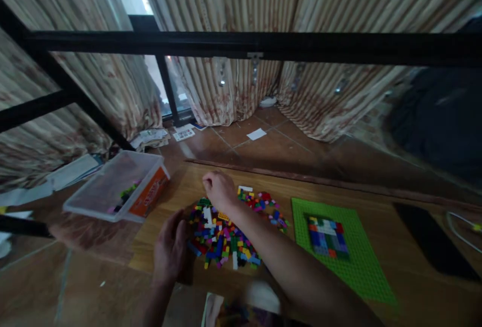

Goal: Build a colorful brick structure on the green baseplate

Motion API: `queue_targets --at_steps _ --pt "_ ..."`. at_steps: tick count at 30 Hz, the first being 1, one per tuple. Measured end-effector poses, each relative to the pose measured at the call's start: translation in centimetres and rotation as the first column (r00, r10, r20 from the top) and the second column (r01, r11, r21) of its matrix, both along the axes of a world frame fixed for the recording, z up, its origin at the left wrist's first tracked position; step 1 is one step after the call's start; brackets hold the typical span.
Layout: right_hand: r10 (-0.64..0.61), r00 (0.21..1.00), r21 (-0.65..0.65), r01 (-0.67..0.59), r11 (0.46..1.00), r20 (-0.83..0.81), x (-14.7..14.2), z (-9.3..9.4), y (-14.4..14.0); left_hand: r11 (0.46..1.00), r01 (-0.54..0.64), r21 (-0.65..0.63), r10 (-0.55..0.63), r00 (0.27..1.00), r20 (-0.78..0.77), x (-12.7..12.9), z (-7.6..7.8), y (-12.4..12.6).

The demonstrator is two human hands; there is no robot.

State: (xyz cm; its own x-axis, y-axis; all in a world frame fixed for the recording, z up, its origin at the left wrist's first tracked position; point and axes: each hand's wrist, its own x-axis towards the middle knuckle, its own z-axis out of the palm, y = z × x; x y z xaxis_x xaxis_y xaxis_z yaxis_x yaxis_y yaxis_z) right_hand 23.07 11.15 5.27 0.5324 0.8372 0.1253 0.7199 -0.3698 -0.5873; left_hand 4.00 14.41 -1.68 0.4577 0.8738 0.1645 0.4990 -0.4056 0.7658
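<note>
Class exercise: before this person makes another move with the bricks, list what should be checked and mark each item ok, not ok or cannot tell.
1. Brick pile all on the wooden table: ok.
2. Left hand beside the pile's left edge, cupped: ok.
3. Right hand at the pile's far edge, holding a brick: cannot tell, fingers curled and blurred.
4. Green baseplate lies flat, right of the pile, with a part-built patch of bricks: ok.
5. Clear plastic box open, within reach on the left: ok.
6. Box fully on the table: not ok, it overhangs the corner.
</note>
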Motion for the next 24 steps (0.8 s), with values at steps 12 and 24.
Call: queue_targets --at_steps 12,24 --pt "-0.097 0.582 0.288 0.532 0.796 -0.807 -0.5 -1.5 -22.8 0.997 0.02 0.071 -0.01 0.99 -0.14 0.4 1.0 0.1" --pt "-0.56 0.63 0.215 0.745 0.631 -0.537 5.3 -6.0 -36.4 0.991 0.053 0.125 -0.022 0.972 -0.235 0.9 1.2 0.1"
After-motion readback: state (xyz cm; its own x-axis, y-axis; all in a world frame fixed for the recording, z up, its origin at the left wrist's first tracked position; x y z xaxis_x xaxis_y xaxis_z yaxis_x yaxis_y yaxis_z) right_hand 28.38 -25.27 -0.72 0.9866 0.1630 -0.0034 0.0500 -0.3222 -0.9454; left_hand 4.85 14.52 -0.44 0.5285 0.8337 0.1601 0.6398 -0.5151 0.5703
